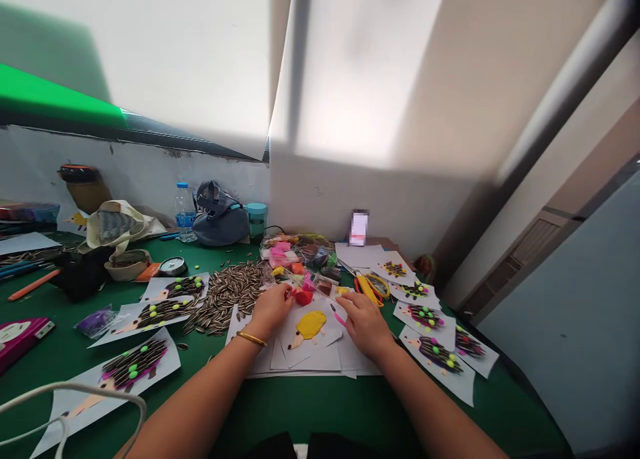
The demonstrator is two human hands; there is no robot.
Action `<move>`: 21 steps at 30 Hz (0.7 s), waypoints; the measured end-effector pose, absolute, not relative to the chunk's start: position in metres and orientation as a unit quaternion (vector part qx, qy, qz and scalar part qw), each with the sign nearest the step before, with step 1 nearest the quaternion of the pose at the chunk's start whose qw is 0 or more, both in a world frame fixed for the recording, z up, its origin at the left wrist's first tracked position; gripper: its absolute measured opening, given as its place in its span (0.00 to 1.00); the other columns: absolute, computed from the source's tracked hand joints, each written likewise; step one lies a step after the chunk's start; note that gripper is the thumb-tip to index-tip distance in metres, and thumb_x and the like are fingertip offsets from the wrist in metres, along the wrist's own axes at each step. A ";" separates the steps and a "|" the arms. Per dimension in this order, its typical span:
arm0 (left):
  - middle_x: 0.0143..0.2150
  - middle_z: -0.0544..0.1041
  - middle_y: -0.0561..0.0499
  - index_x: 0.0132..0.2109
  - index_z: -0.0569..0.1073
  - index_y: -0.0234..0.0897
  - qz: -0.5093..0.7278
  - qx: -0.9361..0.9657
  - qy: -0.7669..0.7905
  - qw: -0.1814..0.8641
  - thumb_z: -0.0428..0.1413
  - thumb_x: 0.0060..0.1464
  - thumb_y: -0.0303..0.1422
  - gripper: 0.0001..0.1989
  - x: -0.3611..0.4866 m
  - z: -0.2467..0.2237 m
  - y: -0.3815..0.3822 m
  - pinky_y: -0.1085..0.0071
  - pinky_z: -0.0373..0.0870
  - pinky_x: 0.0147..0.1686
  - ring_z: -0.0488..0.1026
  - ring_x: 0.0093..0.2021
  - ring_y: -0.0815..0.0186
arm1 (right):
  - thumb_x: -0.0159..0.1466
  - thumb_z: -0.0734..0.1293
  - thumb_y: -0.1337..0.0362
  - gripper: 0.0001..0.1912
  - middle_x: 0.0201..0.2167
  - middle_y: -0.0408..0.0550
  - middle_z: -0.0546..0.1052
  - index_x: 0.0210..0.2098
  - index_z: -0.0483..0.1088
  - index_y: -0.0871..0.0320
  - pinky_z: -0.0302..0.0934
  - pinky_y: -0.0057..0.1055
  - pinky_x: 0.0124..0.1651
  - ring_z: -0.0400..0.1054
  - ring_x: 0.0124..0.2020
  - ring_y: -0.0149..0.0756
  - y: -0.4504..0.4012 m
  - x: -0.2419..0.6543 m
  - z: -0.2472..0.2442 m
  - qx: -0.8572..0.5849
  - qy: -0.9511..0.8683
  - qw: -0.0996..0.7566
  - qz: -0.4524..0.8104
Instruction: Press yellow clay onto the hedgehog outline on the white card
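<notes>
A white sheet (320,353) bearing a yellow clay hedgehog body (311,325) with a peach snout and feet lies in front of me. My left hand (273,307) is at the sheet's upper left, its fingertips together by a red clay lump (303,296); what they hold, if anything, is too small to name. At the upper right, my right hand (363,319) rests over the papers with fingers spread, beside a thin pink tool (338,315). Bags of coloured clay (283,253) lie beyond both hands. A heap of striped sunflower seeds (233,289) is left of my left hand.
Finished seed hedgehogs lie on paper at the left (173,312) and right (425,317). Yellow-handled scissors (369,290) are beyond my right hand. A phone (359,227), bottle (185,212), blue bag (220,219) and cup (257,220) stand near the wall. A white cable (100,389) crosses the lower left.
</notes>
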State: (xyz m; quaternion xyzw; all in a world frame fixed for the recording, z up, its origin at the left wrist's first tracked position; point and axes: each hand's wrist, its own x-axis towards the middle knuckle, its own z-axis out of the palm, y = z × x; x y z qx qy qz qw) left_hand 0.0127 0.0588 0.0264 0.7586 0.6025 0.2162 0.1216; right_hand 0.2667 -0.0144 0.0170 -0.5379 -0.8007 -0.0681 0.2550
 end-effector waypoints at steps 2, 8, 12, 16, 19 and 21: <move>0.42 0.80 0.46 0.43 0.76 0.40 0.229 0.750 0.607 0.129 0.50 0.61 0.35 0.11 0.012 0.025 0.059 0.71 0.62 0.34 0.75 0.41 0.61 | 0.62 0.61 0.74 0.25 0.54 0.52 0.72 0.57 0.68 0.53 0.61 0.46 0.56 0.64 0.55 0.46 -0.014 0.254 0.023 -0.527 -0.800 0.279 -0.061; 0.39 0.80 0.48 0.43 0.76 0.41 0.264 0.730 0.611 0.156 0.53 0.58 0.40 0.11 0.014 0.018 0.058 0.71 0.60 0.31 0.75 0.38 0.61 | 0.62 0.64 0.70 0.23 0.52 0.52 0.73 0.57 0.67 0.52 0.62 0.46 0.55 0.65 0.54 0.46 -0.002 0.221 0.028 -0.514 -0.810 0.281 -0.035; 0.37 0.80 0.50 0.42 0.75 0.41 0.293 0.718 0.604 0.183 0.54 0.58 0.37 0.09 0.020 0.013 0.066 0.72 0.61 0.29 0.75 0.34 0.63 | 0.62 0.65 0.69 0.23 0.53 0.52 0.73 0.57 0.67 0.53 0.61 0.47 0.56 0.64 0.55 0.47 0.006 0.209 0.026 -0.517 -0.809 0.279 -0.026; 0.39 0.80 0.51 0.45 0.74 0.41 0.319 0.713 0.593 0.194 0.52 0.59 0.36 0.10 0.022 0.012 0.069 0.74 0.64 0.31 0.75 0.36 0.66 | 0.63 0.65 0.68 0.22 0.53 0.53 0.73 0.57 0.68 0.54 0.61 0.45 0.56 0.64 0.55 0.46 0.010 0.206 0.025 -0.520 -0.805 0.286 -0.013; 0.38 0.79 0.51 0.49 0.73 0.42 0.325 0.710 0.598 0.182 0.52 0.60 0.36 0.13 0.020 0.013 0.064 0.72 0.64 0.33 0.75 0.37 0.64 | 0.62 0.65 0.68 0.22 0.53 0.53 0.73 0.57 0.68 0.54 0.61 0.45 0.56 0.64 0.55 0.47 0.011 0.206 0.023 -0.525 -0.802 0.283 0.000; 0.40 0.79 0.48 0.51 0.72 0.41 0.320 0.713 0.604 0.156 0.55 0.58 0.39 0.15 0.018 0.014 0.061 0.69 0.64 0.36 0.75 0.40 0.60 | 0.62 0.65 0.68 0.23 0.53 0.53 0.73 0.57 0.67 0.54 0.61 0.46 0.56 0.64 0.55 0.48 0.012 0.207 0.020 -0.530 -0.800 0.281 0.007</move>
